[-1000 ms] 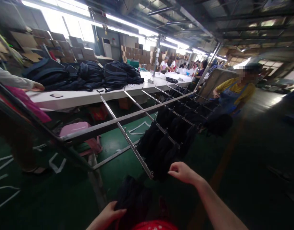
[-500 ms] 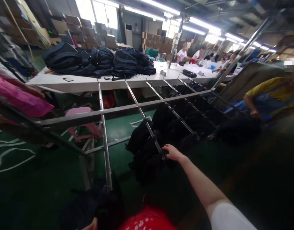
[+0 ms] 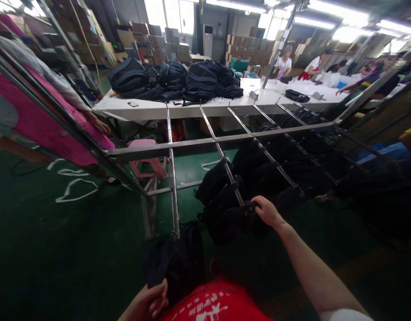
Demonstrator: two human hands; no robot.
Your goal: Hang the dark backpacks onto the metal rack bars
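Now | right hand [image 3: 267, 211] is gripping black bag [image 3: 232, 214] hanging mid-frame on rack rail [image 3: 232, 180]; best supporting its weight while unhooking | left hand [image 3: 153, 301] is clutching dark bag [image 3: 175, 261], lower centre

Your right hand [image 3: 267, 211] has gone from open air to gripping the dark fabric bag [image 3: 232, 214] at the metal rack rail's [image 3: 230, 176] tip, while your left hand [image 3: 151, 301] has risen back into sight clutching another black bag [image 3: 175, 263].
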